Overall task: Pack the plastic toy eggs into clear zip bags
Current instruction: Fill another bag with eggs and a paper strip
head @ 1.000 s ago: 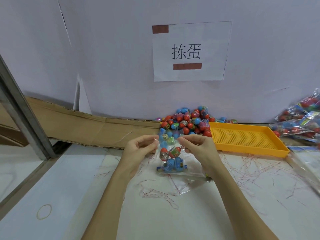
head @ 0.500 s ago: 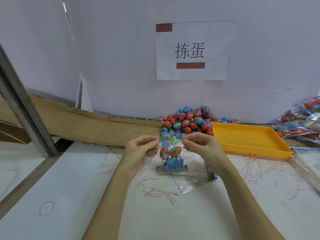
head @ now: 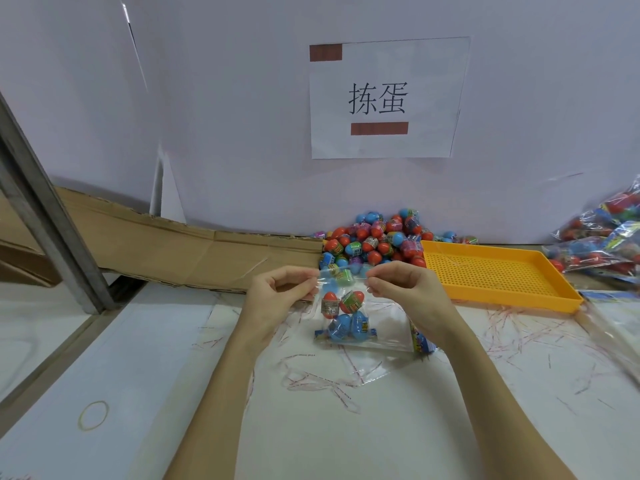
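Four plastic toy eggs [head: 341, 316] sit low in the clear zip bag [head: 360, 317], two red above two blue, and the bag hangs upright just above the worktop [head: 346, 427] between your hands. Your left hand [head: 277, 299] pinches the top strip at one corner, your right hand [head: 405, 289] pinches it at the other; each grip grasps the bag's mouth. The step looks like sealing: keep the strip taut and level, then run a thumb and finger along it from one corner to the other, pressing evenly so no gap is left. The film is thin, glossy and creased. Behind it lies the loose egg pile [head: 374, 239], beside the empty orange tray [head: 495, 275]; filled bags [head: 602, 244] are heaped at far right.
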The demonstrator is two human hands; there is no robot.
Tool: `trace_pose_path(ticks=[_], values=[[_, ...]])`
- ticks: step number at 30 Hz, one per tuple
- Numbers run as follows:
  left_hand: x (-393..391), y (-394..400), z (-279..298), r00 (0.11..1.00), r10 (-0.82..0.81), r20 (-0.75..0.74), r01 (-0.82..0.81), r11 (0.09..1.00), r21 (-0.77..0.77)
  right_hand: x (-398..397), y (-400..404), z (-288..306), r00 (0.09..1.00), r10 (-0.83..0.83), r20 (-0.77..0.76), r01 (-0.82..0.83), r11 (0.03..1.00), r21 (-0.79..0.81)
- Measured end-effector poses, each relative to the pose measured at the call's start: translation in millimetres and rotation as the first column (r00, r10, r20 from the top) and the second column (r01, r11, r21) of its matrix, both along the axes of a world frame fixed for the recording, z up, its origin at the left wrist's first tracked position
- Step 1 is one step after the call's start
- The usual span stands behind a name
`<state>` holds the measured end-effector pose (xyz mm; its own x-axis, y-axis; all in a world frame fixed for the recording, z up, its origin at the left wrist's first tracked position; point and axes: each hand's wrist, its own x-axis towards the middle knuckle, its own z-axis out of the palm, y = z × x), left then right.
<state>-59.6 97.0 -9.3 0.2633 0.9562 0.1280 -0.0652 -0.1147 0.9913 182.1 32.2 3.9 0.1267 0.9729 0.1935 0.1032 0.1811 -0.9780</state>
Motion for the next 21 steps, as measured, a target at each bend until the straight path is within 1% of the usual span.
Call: trace_pose_path(ticks=[3, 6, 12, 16, 19, 21], values=[[0, 1, -1, 1.0, -0.013, -0.012, 0.013, 1.0, 0.006, 1, -1, 1, 1.0, 0.016, -0.008, -0.016, 1.0, -0.002], [-1, 1, -1, 0.999, -0.034, -0.036, 0.035, 0.998, 0.044, 2, -1, 0, 1.0, 0.02, -0.014, -0.02, 1.0, -0.005], [-4, 1, -1, 0.992, -0.042, -0.119, 0.062, 0.983, 0.172, 4, 0, -1, 0.998, -0.018, 0.065, 0.02, 0.999, -0.036], [-4, -2, 2, 0.983, -0.028, -0.18, 0.075, 0.962, 0.263, 5, 1, -2, 0.997, -0.035, 0.074, 0.039, 0.998, -0.052], [-10, -2, 4, 0.98, -0.074, -0.187, 0.121, 0.958, 0.258, 5, 1, -2, 0.996, -0.043, 0.072, 0.047, 0.998, -0.052], [-10, -3, 5, 0.983, -0.078, -0.165, 0.116, 0.964, 0.24, 4, 2, -1, 0.998, -0.054, 0.041, 0.057, 0.996, -0.063]])
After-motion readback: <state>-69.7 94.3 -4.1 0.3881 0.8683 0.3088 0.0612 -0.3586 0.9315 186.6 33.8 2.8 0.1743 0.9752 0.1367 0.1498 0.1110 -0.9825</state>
